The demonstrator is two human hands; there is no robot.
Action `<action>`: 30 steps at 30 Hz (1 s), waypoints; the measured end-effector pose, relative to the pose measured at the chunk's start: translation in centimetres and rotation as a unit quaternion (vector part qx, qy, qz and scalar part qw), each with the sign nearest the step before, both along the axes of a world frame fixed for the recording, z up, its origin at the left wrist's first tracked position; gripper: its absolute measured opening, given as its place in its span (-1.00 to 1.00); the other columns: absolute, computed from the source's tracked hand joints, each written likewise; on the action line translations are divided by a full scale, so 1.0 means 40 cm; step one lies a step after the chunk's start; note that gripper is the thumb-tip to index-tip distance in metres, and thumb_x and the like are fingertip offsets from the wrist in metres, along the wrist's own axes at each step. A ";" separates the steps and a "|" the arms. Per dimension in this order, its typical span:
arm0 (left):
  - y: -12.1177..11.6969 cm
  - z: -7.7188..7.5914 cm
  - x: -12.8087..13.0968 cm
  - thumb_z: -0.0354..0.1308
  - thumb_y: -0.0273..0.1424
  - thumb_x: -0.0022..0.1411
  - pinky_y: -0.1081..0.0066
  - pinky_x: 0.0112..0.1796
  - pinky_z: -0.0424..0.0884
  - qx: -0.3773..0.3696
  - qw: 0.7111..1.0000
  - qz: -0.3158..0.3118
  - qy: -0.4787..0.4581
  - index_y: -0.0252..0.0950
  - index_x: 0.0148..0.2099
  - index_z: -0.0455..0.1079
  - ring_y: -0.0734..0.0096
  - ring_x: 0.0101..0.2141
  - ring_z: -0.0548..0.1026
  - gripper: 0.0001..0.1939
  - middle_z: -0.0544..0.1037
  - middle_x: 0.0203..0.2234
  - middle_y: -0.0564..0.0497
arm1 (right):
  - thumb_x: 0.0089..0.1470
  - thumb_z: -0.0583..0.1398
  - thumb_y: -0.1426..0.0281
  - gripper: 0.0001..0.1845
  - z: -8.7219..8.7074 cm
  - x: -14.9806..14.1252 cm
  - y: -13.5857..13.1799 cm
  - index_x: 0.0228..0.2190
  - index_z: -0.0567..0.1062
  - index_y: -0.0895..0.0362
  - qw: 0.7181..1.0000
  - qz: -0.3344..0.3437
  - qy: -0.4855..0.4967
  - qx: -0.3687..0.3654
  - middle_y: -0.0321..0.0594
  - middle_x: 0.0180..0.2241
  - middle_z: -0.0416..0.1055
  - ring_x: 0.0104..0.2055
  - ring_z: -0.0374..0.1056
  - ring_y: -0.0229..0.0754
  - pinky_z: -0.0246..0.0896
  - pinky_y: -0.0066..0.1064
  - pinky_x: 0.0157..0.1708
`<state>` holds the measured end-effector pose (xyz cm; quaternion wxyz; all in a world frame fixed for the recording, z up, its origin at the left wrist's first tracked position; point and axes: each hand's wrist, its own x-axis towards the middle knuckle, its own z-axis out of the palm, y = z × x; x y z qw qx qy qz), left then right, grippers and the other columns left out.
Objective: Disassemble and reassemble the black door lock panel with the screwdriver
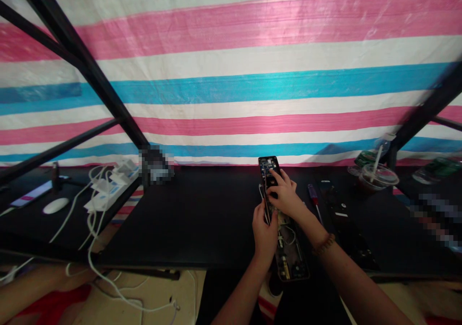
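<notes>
A long, narrow opened electronic device with exposed circuit boards and wires lies lengthwise on the black table. My left hand grips its left edge near the middle, fingers closed round a thin wire or tool I cannot make out. My right hand rests on the device's upper part, fingers curled and pressing on the board. A beaded bracelet sits on my right wrist.
A screwdriver with a purple and red handle lies right of the device, beside a long black cover panel. A lidded drink cup with straw stands at the back right. A white power strip with cables, mouse and phone sit at left.
</notes>
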<state>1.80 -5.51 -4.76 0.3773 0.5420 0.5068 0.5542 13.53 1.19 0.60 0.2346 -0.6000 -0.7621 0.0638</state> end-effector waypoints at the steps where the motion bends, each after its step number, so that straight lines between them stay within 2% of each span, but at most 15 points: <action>1: 0.000 0.000 0.000 0.17 -0.33 0.32 0.19 0.12 0.36 -0.001 1.000 0.001 0.000 -0.25 0.16 0.44 0.15 0.06 0.48 -0.62 0.53 0.01 -0.16 | 0.03 0.26 0.44 -0.87 0.000 0.001 0.000 -0.44 0.64 0.06 1.000 0.002 0.001 0.000 -0.20 0.41 0.03 0.42 -0.25 0.36 -0.06 0.22 0.10; 14: 0.000 0.007 -0.003 0.18 -0.37 0.28 0.19 0.13 0.35 -0.009 1.000 -0.001 0.001 -0.26 0.17 0.44 0.14 0.06 0.48 -0.59 0.52 0.01 -0.16 | 0.04 0.26 0.46 -0.86 -0.003 0.020 0.002 -0.42 0.65 0.04 0.999 0.013 0.038 0.006 -0.19 0.40 0.08 0.43 -0.21 0.31 -0.04 0.22 0.11; 30: -0.001 0.004 -0.004 0.16 -0.34 0.32 0.18 0.13 0.35 -0.005 1.000 -0.006 0.009 -0.28 0.17 0.43 0.15 0.06 0.48 -0.61 0.52 0.01 -0.17 | 0.02 0.26 0.44 -0.88 0.000 0.004 -0.002 -0.43 0.65 0.05 1.000 0.005 0.005 -0.004 -0.18 0.41 0.05 0.45 -0.27 0.35 -0.08 0.21 0.13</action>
